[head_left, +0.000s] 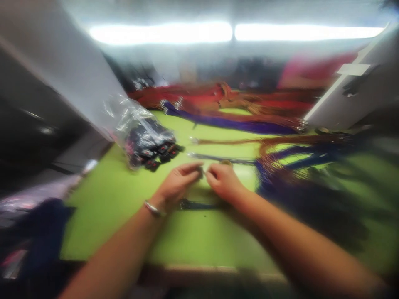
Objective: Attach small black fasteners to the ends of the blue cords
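Above the green tabletop, my left hand (179, 180) pinches a small dark piece that looks like a black connector (200, 172). My right hand (225, 179) is closed close beside it, its fingertips pinching a thin piece that looks like a wire end (204, 175). Fingers and blur hide most of both pieces. Below the hands lies a short bundle of dark wires (199, 205). Just beyond them are dark blue wires (222, 158) with pale tips. To the left, a clear plastic bag (146, 135) spills several black connectors (163, 154) onto the table.
Orange-brown wires (230, 141) and a tangled blue bundle (264, 176) spread to the right. Red and brown wire bundles (199, 95) and a purple bundle (230, 122) lie along the back. Grey panels (352, 91) flank the green table (102, 224) under bright tube lights.
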The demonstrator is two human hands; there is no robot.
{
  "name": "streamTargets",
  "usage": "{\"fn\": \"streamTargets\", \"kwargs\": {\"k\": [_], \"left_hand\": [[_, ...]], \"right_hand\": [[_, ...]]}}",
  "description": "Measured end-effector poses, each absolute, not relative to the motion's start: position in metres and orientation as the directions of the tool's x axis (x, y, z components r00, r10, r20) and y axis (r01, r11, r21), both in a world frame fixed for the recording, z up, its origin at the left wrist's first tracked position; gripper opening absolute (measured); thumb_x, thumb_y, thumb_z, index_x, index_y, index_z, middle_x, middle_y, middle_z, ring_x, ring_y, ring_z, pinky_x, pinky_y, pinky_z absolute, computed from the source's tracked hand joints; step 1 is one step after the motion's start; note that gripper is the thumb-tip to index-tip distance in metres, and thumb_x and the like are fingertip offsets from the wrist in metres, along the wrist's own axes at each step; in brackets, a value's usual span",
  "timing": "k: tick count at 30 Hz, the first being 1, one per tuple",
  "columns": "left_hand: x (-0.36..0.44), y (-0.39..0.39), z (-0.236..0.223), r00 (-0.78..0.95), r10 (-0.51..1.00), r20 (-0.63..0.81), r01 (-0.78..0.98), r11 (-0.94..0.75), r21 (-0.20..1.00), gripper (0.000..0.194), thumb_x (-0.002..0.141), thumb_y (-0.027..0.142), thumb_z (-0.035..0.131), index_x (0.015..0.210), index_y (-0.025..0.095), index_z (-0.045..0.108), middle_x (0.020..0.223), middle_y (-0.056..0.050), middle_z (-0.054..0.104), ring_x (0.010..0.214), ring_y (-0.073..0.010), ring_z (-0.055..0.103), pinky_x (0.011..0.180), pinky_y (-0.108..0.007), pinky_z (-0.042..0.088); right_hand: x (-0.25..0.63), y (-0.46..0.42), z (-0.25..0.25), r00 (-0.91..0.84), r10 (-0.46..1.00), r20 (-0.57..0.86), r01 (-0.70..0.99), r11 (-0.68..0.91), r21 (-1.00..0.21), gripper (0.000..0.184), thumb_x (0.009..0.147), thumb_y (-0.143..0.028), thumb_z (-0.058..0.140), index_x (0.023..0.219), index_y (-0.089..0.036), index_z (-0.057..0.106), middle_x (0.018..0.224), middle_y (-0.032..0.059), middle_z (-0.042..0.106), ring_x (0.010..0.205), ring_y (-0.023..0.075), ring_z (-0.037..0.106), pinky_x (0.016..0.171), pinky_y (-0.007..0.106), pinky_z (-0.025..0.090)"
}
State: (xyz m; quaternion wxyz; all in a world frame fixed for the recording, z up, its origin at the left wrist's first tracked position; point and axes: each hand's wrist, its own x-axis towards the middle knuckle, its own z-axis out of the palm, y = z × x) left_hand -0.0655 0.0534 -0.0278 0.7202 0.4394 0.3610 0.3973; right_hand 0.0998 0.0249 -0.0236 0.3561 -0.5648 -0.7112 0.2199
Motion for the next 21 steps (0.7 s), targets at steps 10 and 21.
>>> {"fn": "streamTargets", "kwargs": {"k": [10,21], "left_hand": [[-0.063,0.053,-0.040,0.433,0.889,-0.146,-0.197,0.251,0.948,0.037,0.068,0.021,0.073,0.104,0.014,0.069,0.102,-0.011,0.069,0.093,-0.0186,0.060,0.088,-0.030,0.044],[-0.067,0.058,-0.038,0.464,0.866,-0.185,-0.053,0.235,0.970,0.036,0.068,0.026,0.073,0.099,0.012,0.065,0.083,-0.008,0.066,0.069,-0.0140,0.060,0.063,-0.025,0.046]], "right_hand": [[0.094,0.028,-0.034,-0.045,0.974,0.222,0.627,0.201,-0.753,0.020,0.073,-0.018,0.049,0.053,-0.018,0.045,0.051,-0.0031,0.048,0.051,0.0084,0.038,0.051,0.021,0.028],[0.105,0.078,0.011,-0.142,0.978,0.154,0.865,0.198,-0.462,0.014,0.072,-0.016,0.051,0.068,-0.019,0.065,0.072,0.0035,0.065,0.062,0.0125,0.050,0.057,0.024,0.032]]}}
